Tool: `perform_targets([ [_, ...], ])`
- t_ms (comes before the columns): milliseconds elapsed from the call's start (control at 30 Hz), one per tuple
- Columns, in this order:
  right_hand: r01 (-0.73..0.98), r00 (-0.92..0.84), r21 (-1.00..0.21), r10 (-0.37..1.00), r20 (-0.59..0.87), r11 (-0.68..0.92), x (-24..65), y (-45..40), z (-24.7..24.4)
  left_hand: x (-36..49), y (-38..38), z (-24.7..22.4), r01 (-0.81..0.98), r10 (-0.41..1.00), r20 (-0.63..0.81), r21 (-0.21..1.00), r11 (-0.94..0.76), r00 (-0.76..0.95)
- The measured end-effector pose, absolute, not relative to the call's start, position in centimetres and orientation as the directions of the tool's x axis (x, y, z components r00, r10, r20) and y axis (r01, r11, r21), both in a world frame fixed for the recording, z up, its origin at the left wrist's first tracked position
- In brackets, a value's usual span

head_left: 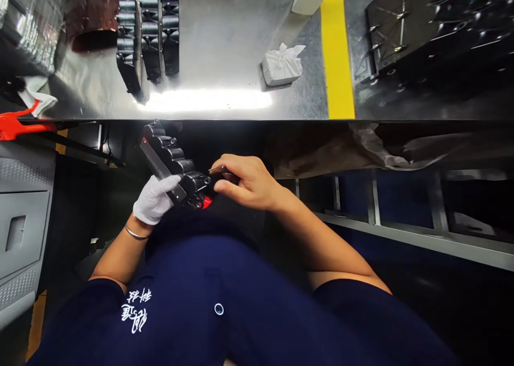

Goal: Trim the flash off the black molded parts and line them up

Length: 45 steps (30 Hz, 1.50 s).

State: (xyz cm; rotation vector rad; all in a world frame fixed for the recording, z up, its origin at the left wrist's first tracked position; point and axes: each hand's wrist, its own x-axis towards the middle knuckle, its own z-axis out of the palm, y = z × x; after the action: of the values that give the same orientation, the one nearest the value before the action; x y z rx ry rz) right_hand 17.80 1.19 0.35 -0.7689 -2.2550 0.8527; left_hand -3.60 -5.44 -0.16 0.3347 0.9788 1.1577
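My left hand (155,199), in a white glove, is closed round the lower end of a black ribbed plastic part (174,159), which is held tilted in front of the table's edge. My bare right hand (247,183) is just right of that part's lower end, its thumb and fingers pinched on a small thin tool (220,170), possibly a blade. Most of the tool is hidden by the fingers. A small red piece (206,201) shows beneath the lower end of the black part.
The metal table (225,50) bears similar black parts (150,34) at the back left, a white cloth-wrapped block (282,66), yellow tape (338,55) and a stack of black parts (405,28) at right. A red-handled object (20,126) and grey cabinet (24,221) are left.
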Motion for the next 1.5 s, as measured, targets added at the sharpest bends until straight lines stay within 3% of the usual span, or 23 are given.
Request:
perform_targets([
  [167, 0.187, -0.756, -0.613, 0.511, 0.41, 0.768, 17.2, 1.2, 1.1, -3.3, -6.0, -0.6, -0.552, 0.876, -0.455, 0.695, 0.46, 0.157],
  [500, 0.396, -0.53, -0.42, 0.577, 0.622, 0.817, 16.6, 1.0, -0.3, -1.2, -6.0, 0.0, -0.736, 0.83, -0.555, 0.541, 0.407, 0.05],
  [667, 0.502, -0.546, -0.343, 0.598, 0.587, 0.794, 16.5, 1.0, -0.1, -0.7, -5.5, 1.4, -0.822, 0.704, -0.704, 0.34, 0.456, 0.099],
  [733, 0.487, -0.556, -0.372, 0.609, 0.566, 0.791, 16.7, 1.2, 0.1, -0.8, -5.4, 1.9, -0.848, 0.668, -0.734, 0.271, 0.455, 0.124],
  [833, 0.465, -0.545, -0.424, 0.629, 0.554, 0.777, 17.2, 2.0, 0.6, -1.2, -5.3, 2.5, -0.859, 0.658, -0.751, 0.294, 0.419, 0.064],
  [933, 0.475, -0.607, -0.345, 0.586, 0.537, 0.809, 17.7, 3.0, 1.2, -1.4, -5.4, 2.9, -0.861, 0.665, -0.746, 0.31, 0.403, 0.043],
  [1100, 0.417, -0.746, -0.263, 0.493, 0.447, 0.87, 18.3, 4.5, 2.5, -1.3, -5.5, 3.5, -0.87, 0.659, -0.733, 0.205, 0.449, 0.167],
  [1233, 0.285, -0.826, -0.389, 0.43, 0.364, 0.876, 18.5, 5.4, 3.1, -1.5, -5.6, 3.4, -0.85, 0.648, -0.752, 0.256, 0.46, 0.125],
  [1333, 0.192, -0.858, -0.539, 0.407, 0.315, 0.821, 18.6, 5.6, 3.1, -1.5, -5.8, 3.2, -0.853, 0.652, -0.739, 0.221, 0.472, 0.17],
  [1500, 0.088, -0.927, -0.816, 0.347, 0.143, 0.571, 19.2, 5.5, 2.3, -1.4, -6.0, 2.9, -0.839, 0.639, -0.725, 0.161, 0.52, 0.257],
])
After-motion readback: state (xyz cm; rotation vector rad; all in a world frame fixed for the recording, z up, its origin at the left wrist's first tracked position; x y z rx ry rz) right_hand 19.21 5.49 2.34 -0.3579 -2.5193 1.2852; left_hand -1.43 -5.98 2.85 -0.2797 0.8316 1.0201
